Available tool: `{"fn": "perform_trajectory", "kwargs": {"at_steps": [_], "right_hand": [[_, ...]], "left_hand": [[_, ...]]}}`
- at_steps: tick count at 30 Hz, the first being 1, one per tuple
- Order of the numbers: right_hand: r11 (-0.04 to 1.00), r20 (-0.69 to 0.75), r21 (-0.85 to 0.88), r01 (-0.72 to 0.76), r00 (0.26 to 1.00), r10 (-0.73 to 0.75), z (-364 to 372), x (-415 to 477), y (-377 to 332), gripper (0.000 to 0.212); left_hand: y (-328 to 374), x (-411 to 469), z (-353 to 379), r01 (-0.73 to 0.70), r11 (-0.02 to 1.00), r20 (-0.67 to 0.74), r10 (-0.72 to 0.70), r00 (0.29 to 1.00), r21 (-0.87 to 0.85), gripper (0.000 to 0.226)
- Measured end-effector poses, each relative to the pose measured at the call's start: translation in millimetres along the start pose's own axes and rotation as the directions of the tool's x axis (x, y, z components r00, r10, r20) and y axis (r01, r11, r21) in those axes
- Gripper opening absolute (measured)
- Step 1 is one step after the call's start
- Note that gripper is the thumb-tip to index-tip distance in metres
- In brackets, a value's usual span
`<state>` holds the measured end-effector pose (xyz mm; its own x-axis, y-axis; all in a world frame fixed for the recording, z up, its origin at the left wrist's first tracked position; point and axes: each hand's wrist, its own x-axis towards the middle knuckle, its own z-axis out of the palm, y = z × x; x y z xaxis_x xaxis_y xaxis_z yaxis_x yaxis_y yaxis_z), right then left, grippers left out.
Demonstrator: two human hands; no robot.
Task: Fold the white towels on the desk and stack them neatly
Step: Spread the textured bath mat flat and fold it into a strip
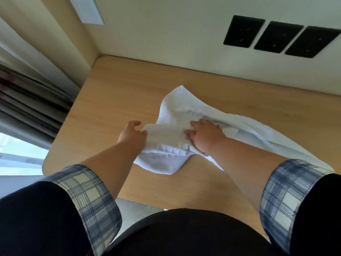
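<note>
We're pinching the near edge of the rumpled white towel in our left hand while our right hand, fingers spread flat, is pressing the cloth just beyond those fingertips, probably pinning it to the wooden desk so the fold isn't sliding.

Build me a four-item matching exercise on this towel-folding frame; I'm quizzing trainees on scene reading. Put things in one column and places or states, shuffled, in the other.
1 left hand
2 right hand
3 black wall plates
4 curtain

A on the wall beyond the desk
B pinches the white towel at its left edge
C hangs left of the desk
D rests on top of the towel

Pairs: 1-B, 2-D, 3-A, 4-C
</note>
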<state>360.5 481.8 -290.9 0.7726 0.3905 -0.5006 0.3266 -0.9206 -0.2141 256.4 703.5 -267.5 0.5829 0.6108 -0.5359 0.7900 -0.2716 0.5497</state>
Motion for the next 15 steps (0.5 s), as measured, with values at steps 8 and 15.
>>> {"fn": "perform_trajectory", "kwargs": {"at_steps": [8, 15], "right_hand": [[0.995, 0.089, -0.094, -0.043, 0.995, 0.051, -4.2, 41.8, 0.9, 0.094], [0.996, -0.080, -0.035, -0.078, 0.994, 0.075, -24.4, 82.7, 9.9, 0.096]], "left_hand": [[-43.5, -26.6, 17.9, 0.139, 0.981, 0.497, -0.055, 0.866, -0.133, 0.091], [-63.4, -19.0, 5.4, 0.155, 0.986, 0.503, -0.105, 0.858, -0.057, 0.050]]}}
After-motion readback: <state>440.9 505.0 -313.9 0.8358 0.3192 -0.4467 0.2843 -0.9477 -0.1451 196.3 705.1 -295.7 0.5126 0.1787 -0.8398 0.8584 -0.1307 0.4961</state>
